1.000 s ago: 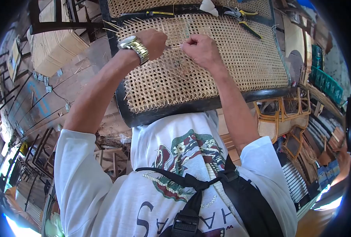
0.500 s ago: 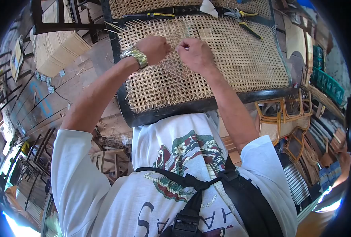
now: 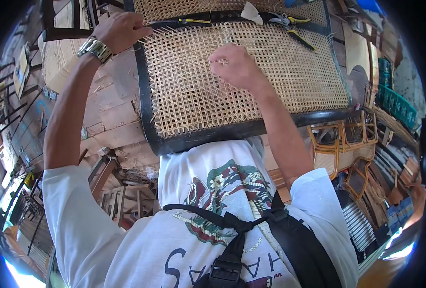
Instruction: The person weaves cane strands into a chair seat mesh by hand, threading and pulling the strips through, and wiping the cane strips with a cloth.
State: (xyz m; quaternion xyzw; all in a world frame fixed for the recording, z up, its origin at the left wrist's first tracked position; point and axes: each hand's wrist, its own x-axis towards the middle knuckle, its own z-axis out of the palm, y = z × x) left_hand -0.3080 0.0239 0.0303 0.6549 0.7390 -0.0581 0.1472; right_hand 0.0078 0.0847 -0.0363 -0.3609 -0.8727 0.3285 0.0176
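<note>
Across my lap lies a woven cane panel [image 3: 198,101] in a black frame [image 3: 148,110], with loose strand ends sticking out along its upper left edge. My left hand [image 3: 121,32], wearing a metal watch [image 3: 95,49], is beyond that left edge, fingers pinched together close to the loose ends. Over the middle of the weave is my right hand [image 3: 236,66], its fingers curled in and closed just above the cane. Whatever either hand pinches is too thin or hidden to make out.
On the frame's upper bar lie a yellow-and-black tool [image 3: 194,22], a white scrap [image 3: 252,13] and pruning shears [image 3: 289,21] with yellow handles. A cardboard box [image 3: 68,62] stands at the left. Wooden chair frames [image 3: 342,144] and a green crate [image 3: 396,106] are at the right.
My left hand has moved from the weave up and left, past the panel's edge. My right hand stays over the middle of the cane, shifted only slightly.
</note>
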